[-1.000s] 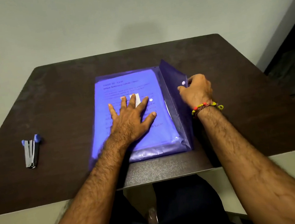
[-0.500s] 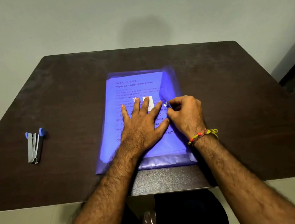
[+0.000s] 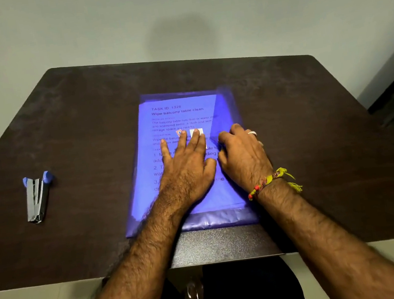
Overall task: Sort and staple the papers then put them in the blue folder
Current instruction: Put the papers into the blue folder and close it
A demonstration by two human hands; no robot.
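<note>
Status: the papers are inside the blue translucent folder, which lies flat at table centre; printed text reads through the cover. Whether they are stapled cannot be told from here.

Stapler lies at 9 o'clock of the folder, well apart, untouched by either hand. Judged: stapling step over, tool set aside.

Left hand: flat, fingers straight and spread, pressing on the folder cover. It holds nothing.

Right hand: just beside the left, at its 3 o'clock, fingers curled down on the folded-over flap. Fingertips are hidden, so cannot tell if it pinches the snap or only presses.

Table dark.

Remaining, judged: fasten the flap closure, then release. Task near complete.
</note>
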